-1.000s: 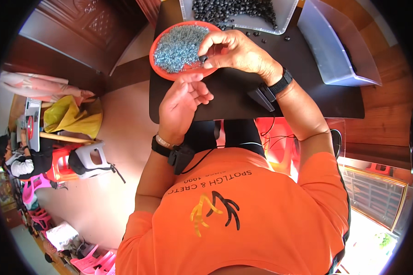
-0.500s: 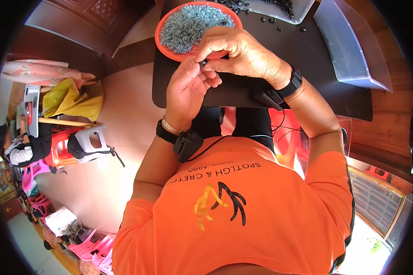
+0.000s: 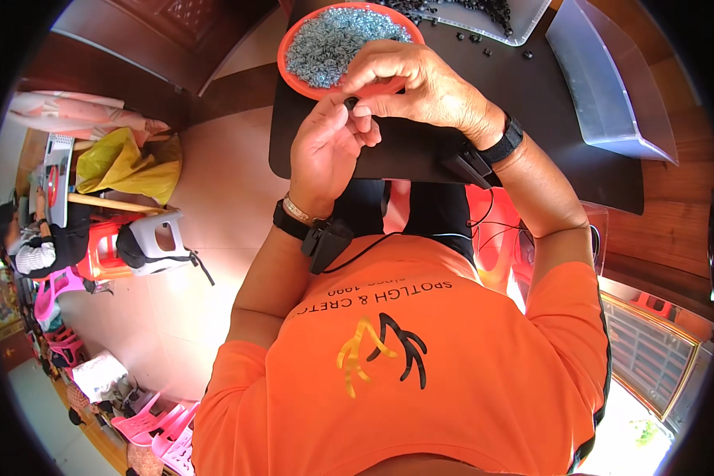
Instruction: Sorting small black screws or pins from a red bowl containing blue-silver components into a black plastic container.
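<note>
A small dark round part (image 3: pixel 351 103), like the black pieces at the back of the table, is pinched at the fingertips where my hands meet. My left hand (image 3: pixel 325 147) is turned palm up, its thumb and fingers closed on the part from below. My right hand (image 3: pixel 428 87) reaches across from the right, index finger and thumb curled round the same part. Any smaller piece between the fingertips is too small to make out. Just beyond my hands stands a round orange-red tray (image 3: pixel 287 73) heaped with small shiny metal pieces (image 3: pixel 333 44), partly hidden by my right hand.
Black parts (image 3: pixel 496 14) fill a clear tray (image 3: pixel 523 32) at the back of the dark table (image 3: pixel 531 95), with several loose beside it. A translucent bin (image 3: pixel 603 87) stands at the right. Far left, another person (image 3: pixel 36 250) sits near a yellow bag (image 3: pixel 127 166).
The dark part shows more plainly between the fingertips, turned a little. My hands have otherwise barely moved; the whole view has shifted slightly.
</note>
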{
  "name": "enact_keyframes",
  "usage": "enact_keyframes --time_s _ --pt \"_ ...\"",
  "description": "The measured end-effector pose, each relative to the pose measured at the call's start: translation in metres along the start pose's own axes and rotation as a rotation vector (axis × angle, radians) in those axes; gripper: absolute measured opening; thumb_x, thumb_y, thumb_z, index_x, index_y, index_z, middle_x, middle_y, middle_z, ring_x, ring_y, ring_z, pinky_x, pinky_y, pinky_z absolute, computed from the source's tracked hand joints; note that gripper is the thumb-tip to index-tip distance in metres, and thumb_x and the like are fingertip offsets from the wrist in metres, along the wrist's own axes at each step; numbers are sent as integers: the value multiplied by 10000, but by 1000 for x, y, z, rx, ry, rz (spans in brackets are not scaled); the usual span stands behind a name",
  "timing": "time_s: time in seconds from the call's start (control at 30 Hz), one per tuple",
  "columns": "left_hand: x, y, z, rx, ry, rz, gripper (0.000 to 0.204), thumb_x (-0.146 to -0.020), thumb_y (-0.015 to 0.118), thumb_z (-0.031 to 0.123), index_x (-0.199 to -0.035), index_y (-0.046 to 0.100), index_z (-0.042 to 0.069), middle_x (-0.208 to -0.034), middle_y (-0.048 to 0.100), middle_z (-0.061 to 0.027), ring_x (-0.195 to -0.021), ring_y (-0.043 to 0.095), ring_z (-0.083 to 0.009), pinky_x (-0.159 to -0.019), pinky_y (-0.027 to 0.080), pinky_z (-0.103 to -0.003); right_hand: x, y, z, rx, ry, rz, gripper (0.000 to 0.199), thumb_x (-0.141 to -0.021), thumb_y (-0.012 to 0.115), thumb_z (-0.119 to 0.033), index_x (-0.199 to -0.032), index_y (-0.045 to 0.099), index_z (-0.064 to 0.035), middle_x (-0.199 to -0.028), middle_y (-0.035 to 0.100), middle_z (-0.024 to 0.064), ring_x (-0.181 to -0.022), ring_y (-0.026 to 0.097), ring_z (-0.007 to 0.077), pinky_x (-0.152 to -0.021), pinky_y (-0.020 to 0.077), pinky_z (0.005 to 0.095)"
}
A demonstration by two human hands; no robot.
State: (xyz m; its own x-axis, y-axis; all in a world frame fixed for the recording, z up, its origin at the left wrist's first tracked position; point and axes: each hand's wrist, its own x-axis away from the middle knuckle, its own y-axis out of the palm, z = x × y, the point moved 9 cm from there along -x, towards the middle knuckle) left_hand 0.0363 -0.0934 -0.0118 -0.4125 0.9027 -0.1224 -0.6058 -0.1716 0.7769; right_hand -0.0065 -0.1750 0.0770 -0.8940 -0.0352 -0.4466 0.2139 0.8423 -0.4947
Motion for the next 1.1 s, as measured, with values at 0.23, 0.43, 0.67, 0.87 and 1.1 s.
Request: enact_keyframes --time_s 0.23,0.43,0.67,0.87,1.1 --pt "1 1 0 -28 -4 -49 215 -949 468 190 -1059 535 19 -888 572 -62 -802 556 -212 -738 441 -346 -2 5 -15 146 -98 -41 160 -797 695 -27 -951 658 -50 -971 624 68 -925 621 205 -804 501 307" --pt "0 -10 6 134 77 2 200 -946 476 175 -999 578 12 -935 562 -55 -804 500 -188 -732 435 -345 -9 -23 22 214 86 53 97 -855 649 -78 -933 658 -20 -894 640 68 -829 623 178 -739 492 290" --pt "-1 -9 8 190 81 -38 191 -950 476 158 -984 587 7 -941 561 -52 -802 487 -178 -732 433 -346 -16 -4 36 600 70 -102 159 -787 635 -113 -925 679 -46 -852 641 98 -841 623 279 -737 493 355" --pt "-3 -8 6 196 67 -33 168 -946 487 149 -968 589 18 -956 582 -51 -801 493 -167 -735 435 -354 -20 15 35 822 -25 -105 151 -772 623 -137 -889 691 -70 -840 637 115 -846 620 309 -722 495 401" --pt "-3 -11 3 208 8 -2 153 -941 484 161 -994 565 43 -952 562 -48 -815 480 -189 -762 420 -351 -16 -10 34 84 181 100 123 -861 645 -124 -950 667 -42 -835 668 45 -805 638 153 -748 510 295"
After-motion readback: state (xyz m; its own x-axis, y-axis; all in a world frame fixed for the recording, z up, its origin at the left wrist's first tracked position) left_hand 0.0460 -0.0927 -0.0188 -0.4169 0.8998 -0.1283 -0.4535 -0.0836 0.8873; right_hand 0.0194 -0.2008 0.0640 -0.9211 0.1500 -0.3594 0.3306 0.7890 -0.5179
